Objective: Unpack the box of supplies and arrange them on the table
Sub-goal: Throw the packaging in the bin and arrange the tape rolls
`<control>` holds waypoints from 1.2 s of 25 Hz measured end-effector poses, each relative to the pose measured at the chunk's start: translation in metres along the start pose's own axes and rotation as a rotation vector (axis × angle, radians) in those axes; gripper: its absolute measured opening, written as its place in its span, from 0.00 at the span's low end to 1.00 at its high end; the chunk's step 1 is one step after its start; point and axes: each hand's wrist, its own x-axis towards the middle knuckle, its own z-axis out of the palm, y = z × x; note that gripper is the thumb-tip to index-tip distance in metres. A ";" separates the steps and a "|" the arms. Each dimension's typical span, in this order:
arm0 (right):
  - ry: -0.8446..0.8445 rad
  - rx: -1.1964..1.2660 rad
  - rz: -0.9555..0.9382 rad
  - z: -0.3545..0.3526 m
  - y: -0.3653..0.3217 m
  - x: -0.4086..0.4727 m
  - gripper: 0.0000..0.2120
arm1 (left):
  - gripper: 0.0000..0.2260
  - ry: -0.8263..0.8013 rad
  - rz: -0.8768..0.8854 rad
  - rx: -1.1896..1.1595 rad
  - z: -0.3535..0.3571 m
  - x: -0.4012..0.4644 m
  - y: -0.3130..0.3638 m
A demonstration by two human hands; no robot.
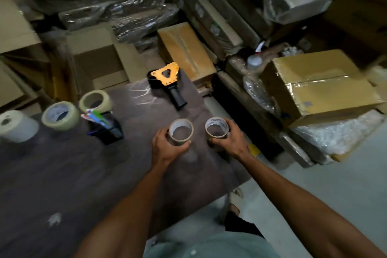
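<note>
Dark tabletop (62, 174) carrying, by size: orange-and-black tape dispenser (167, 79) at far edge, white roll (15, 123) at far left, two tan tape rolls (60, 115) (95, 100) beside it, black pen holder (105, 128) with coloured pens just in front of the second. Left hand (167, 146) gripping left tape roll (181, 131), fingers (184, 143) curled around its rim; right hand (232, 140) gripping right tape roll (216, 128) the same way, near tabletop's right edge. Both rolls core-up, side by side, apart; touching tabletop or hovering – cannot tell.
</note>
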 end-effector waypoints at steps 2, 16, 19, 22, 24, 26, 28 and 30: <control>0.022 -0.007 0.015 -0.040 0.029 0.023 0.35 | 0.32 -0.021 0.027 0.006 0.048 0.007 0.030; -0.061 -0.014 0.285 -0.146 0.226 0.115 0.37 | 0.36 -0.383 -0.131 0.165 0.300 0.054 0.121; -0.073 -0.038 0.378 -0.128 0.268 0.120 0.41 | 0.36 -0.383 -0.286 0.163 0.341 0.059 0.103; -0.092 -0.041 0.444 -0.103 0.315 0.136 0.41 | 0.35 -0.375 -0.408 0.196 0.389 0.067 0.067; -0.105 -0.032 0.471 -0.082 0.349 0.144 0.39 | 0.36 -0.378 -0.485 0.230 0.420 0.070 0.040; -0.113 -0.064 0.496 -0.060 0.383 0.151 0.40 | 0.37 -0.392 -0.523 0.262 0.450 0.071 0.013; -0.137 -0.077 0.533 -0.037 0.416 0.156 0.40 | 0.38 -0.383 -0.532 0.309 0.476 0.071 -0.020; -0.152 -0.098 0.564 -0.019 0.443 0.160 0.41 | 0.40 -0.393 -0.567 0.358 0.495 0.070 -0.052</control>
